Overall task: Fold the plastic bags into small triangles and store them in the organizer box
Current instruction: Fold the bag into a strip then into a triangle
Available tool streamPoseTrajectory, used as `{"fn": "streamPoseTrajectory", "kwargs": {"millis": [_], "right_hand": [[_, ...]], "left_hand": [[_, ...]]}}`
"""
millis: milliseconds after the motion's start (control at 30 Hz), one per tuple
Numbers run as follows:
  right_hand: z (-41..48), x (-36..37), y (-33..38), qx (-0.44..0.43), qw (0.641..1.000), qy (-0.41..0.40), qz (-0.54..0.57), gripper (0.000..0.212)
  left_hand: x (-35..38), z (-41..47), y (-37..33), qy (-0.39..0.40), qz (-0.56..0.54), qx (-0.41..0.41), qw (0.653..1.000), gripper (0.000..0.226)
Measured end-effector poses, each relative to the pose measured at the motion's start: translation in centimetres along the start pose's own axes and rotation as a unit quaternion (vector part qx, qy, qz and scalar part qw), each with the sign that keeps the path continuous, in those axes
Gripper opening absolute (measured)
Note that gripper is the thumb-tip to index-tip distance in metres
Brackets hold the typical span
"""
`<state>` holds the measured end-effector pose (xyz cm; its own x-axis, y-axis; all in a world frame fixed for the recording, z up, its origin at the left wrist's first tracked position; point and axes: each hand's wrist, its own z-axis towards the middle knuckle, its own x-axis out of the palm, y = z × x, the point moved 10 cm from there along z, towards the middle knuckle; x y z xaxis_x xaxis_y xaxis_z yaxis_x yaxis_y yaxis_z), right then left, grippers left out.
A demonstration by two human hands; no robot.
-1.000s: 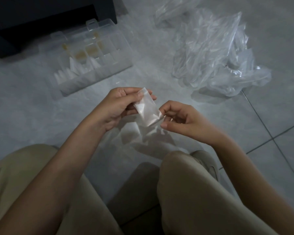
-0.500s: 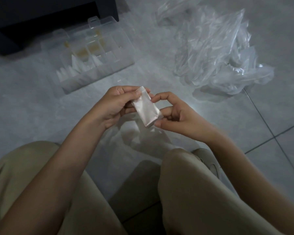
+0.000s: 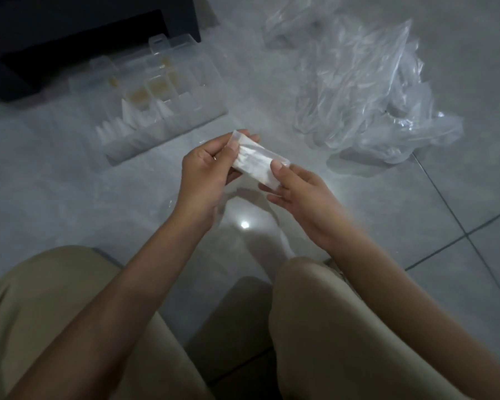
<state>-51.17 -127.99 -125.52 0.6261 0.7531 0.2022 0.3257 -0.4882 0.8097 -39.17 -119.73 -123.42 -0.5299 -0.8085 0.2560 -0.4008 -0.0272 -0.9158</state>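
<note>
At centre view, above the tiled floor (image 3: 70, 197), both hands hold one folded bag strip (image 3: 254, 163), a flat pale band running from 10 o'clock to 4 o'clock. The left hand (image 3: 205, 171) pinches its upper end between thumb and fingers. The right hand (image 3: 298, 192) pinches the lower end, thumb on top, fingers beneath. The clear organizer box (image 3: 168, 134) lies on the floor at 11 o'clock from the hands, well apart from them. White folded triangles (image 3: 133, 114) stand in its near compartments. A pile of loose bags (image 3: 367, 90) lies at 1 o'clock. Dark furniture (image 3: 84, 30) stands beyond the box.
</note>
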Motion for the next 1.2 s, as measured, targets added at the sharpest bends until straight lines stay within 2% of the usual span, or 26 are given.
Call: {"fn": "streamPoseTrajectory", "kwargs": {"millis": [100,233,400,500,600,700,900,1200], "right_hand": [[-0.1,-0.1,0.4,-0.029,0.997,-0.052,0.038,0.02],[-0.5,-1.7,1.7,-0.109,0.984,-0.142,-0.023,0.024],[-1.2,-2.4,3.4,-0.214,0.953,-0.199,-0.085,0.027],[-1.3,-2.3,4.0,-0.243,0.94,-0.201,-0.127,0.024],[-1.3,-1.8,4.4,-0.257,0.933,-0.186,-0.17,0.02],[-1.7,-1.6,4.6,-0.265,0.936,-0.172,-0.153,0.018],[-1.9,-2.0,4.3,-0.263,0.943,-0.19,-0.07,0.023],[-1.8,-2.7,3.9,-0.253,0.936,-0.242,-0.041,0.019]], "left_hand": [[0.3,-0.4,0.3,-0.019,-0.027,0.005,0.999,0.018],[0.4,-0.7,1.0,-0.033,-0.06,-0.003,0.998,0.02],[1.1,-1.2,2.9,-0.028,-0.137,-0.077,0.987,0.025],[0.3,-1.4,3.1,-0.051,-0.076,-0.085,0.992,0.021],[-1.0,-1.3,2.4,-0.086,0.004,-0.062,0.994,0.014],[-1.5,-1.3,1.1,-0.098,0.026,-0.028,0.994,0.007],[-1.3,-2.0,0.8,-0.106,0.018,-0.021,0.994,0.007],[-1.2,-2.8,0.9,-0.142,-0.001,-0.001,0.99,0.012]]}}
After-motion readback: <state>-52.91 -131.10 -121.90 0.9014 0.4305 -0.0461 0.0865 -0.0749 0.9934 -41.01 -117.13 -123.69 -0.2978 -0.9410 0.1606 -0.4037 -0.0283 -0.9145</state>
